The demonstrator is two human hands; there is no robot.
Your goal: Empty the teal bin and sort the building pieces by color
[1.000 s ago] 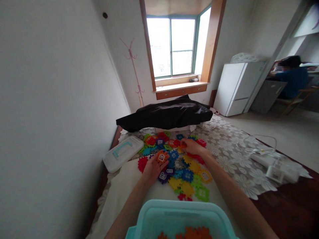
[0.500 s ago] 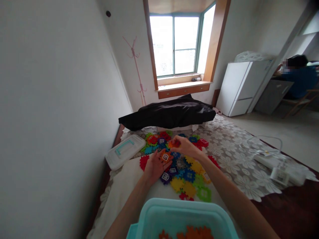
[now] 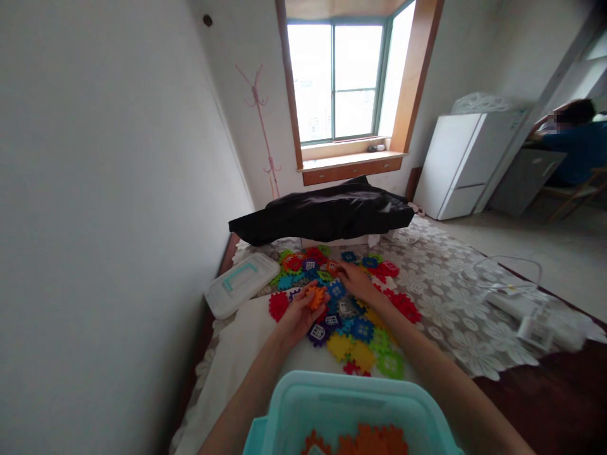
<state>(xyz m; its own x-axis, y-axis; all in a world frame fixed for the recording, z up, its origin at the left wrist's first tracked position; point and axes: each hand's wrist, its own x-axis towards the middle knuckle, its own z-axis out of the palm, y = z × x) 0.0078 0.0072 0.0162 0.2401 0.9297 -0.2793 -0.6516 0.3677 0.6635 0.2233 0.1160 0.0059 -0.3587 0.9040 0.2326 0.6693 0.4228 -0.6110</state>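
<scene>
My left hand [image 3: 300, 314] is closed around orange gear-shaped building blocks [image 3: 315, 297], held just above the pile; how many are stacked there I cannot tell. At the far side of the pile, the bent fingers of my right hand [image 3: 356, 282] pinch the edge of another orange gear-shaped block [image 3: 332, 266] with a white window insert. Around both hands lie flat gear-edged blocks: red [image 3: 279, 306], blue [image 3: 363, 330], yellow [image 3: 363, 356], green [image 3: 391, 364] and purple [image 3: 317, 333]. Nearest me, a turquoise bin [image 3: 351, 383] has orange gear-shaped blocks [image 3: 379, 439] inside.
A white lid [image 3: 241, 284] with turquoise trim lies left of the pile by the wall. Black cloth [image 3: 327, 213] covers something behind it. Cables and a white device [image 3: 535, 325] are on the right of the floral cover. A fridge [image 3: 455, 164] and a seated person [image 3: 581, 145] are farther off.
My right hand has moved slightly away from my left hand to an orange block in the pile. My left fingers have curled from an open palm around the orange blocks.
</scene>
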